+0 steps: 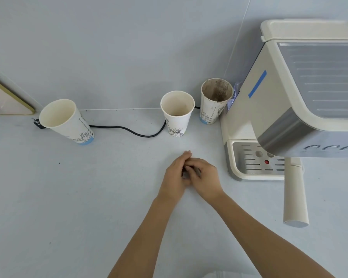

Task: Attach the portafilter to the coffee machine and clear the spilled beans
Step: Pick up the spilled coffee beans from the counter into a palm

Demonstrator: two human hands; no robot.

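The cream coffee machine [269, 101] stands at the right, with its metal drip tray [247, 157] below. A cream portafilter handle [294, 195] sticks out toward me from under the machine's head. My left hand [174, 177] and my right hand [206, 177] are cupped together on the white counter [88, 197], left of the drip tray. Dark coffee beans [186, 171] show in the gap between my fingers. Both hands are curled around them; most of the beans are hidden.
Three paper cups stand along the back wall: one at the left [66, 121], one in the middle [177, 113], one stained brown inside [215, 99] beside the machine. A black power cord [129, 130] runs behind them. A few dark specks [59, 163] lie on the counter.
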